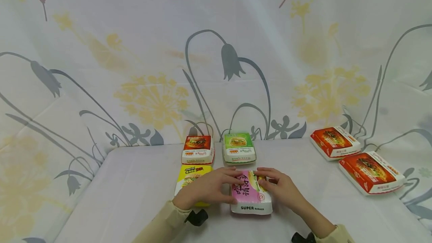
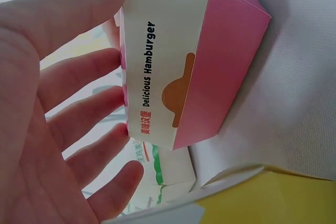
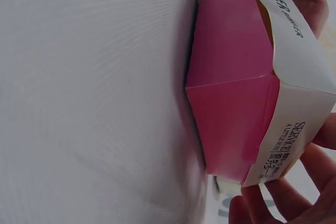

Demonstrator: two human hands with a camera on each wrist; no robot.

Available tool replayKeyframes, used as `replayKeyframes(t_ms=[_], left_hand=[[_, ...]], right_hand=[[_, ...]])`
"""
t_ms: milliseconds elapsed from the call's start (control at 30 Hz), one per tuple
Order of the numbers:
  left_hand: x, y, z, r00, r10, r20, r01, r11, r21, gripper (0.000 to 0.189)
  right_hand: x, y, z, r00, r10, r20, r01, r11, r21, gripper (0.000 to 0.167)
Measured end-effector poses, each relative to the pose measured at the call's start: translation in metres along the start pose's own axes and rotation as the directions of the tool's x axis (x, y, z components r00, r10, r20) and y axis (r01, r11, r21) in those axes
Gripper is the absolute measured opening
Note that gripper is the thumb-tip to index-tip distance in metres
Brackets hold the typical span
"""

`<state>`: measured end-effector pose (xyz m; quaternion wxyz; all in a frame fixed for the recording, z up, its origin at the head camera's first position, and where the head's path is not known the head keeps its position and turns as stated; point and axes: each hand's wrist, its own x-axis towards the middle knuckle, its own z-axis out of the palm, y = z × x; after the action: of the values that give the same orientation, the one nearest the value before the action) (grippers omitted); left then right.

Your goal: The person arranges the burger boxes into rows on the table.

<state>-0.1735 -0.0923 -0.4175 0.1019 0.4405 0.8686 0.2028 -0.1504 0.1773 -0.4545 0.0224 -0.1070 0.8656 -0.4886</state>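
Observation:
A pink and white hamburger box (image 1: 249,194) marked "SUPER BURGER" lies on the white cloth between the two hands. The left hand (image 1: 210,186) touches its left side with fairly straight, spread fingers (image 2: 86,74); the thumb reaches the near part of the lid edge. At the right side of the lid, the right hand (image 1: 281,188) rests its fingertips, slightly bent. Seen from the right wrist, the pink lower walls of the box (image 3: 231,40) meet the cloth. Partly covered by the left hand and wrist, a yellow hamburger box (image 1: 189,175) lies just to the left.
Behind stand a red hamburger box (image 1: 198,149) and a green hamburger box (image 1: 239,148), side by side. Two more red boxes, one farther back (image 1: 335,142) and one nearer box (image 1: 371,172), lie at the right edge. A flower-printed curtain (image 1: 209,96) rises behind the table.

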Motion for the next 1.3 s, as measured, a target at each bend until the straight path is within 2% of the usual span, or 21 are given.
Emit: replayKeyframes(t_ms=[200, 467, 700, 900, 1100, 1300], left_hand=[[-0.002, 0.000, -0.001, 1.000, -0.006, -0.003, 0.006, 1.000, 0.006, 0.051], [-0.006, 0.000, -0.002, 1.000, -0.004, -0.028, 0.004, 1.000, 0.001, 0.047], [-0.006, 0.000, -0.003, 0.999, -0.018, -0.047, 0.016, 0.999, -0.034, 0.040], [-0.007, -0.002, -0.003, 0.998, -0.028, -0.050, 0.026, 0.999, -0.042, 0.035], [-0.007, -0.004, -0.002, 0.996, 0.025, -0.090, -0.026, 1.000, -0.011, 0.031], [-0.006, -0.005, -0.002, 0.994, 0.010, -0.112, -0.007, 1.000, 0.019, 0.030]], right_hand=[[-0.001, 0.003, 0.002, 1.000, 0.024, -0.010, -0.024, 1.000, -0.015, 0.030], [-0.005, 0.002, 0.001, 1.000, 0.009, -0.028, -0.010, 0.999, -0.033, 0.029], [-0.008, 0.000, -0.001, 0.999, 0.014, -0.036, -0.016, 0.998, -0.058, 0.029], [-0.010, 0.001, -0.002, 1.000, -0.021, -0.022, 0.020, 0.999, -0.045, 0.033], [-0.013, 0.004, -0.003, 0.997, -0.068, 0.029, 0.069, 0.997, -0.040, 0.040], [-0.016, 0.006, -0.003, 0.990, -0.125, 0.066, 0.128, 0.991, -0.039, 0.040]])
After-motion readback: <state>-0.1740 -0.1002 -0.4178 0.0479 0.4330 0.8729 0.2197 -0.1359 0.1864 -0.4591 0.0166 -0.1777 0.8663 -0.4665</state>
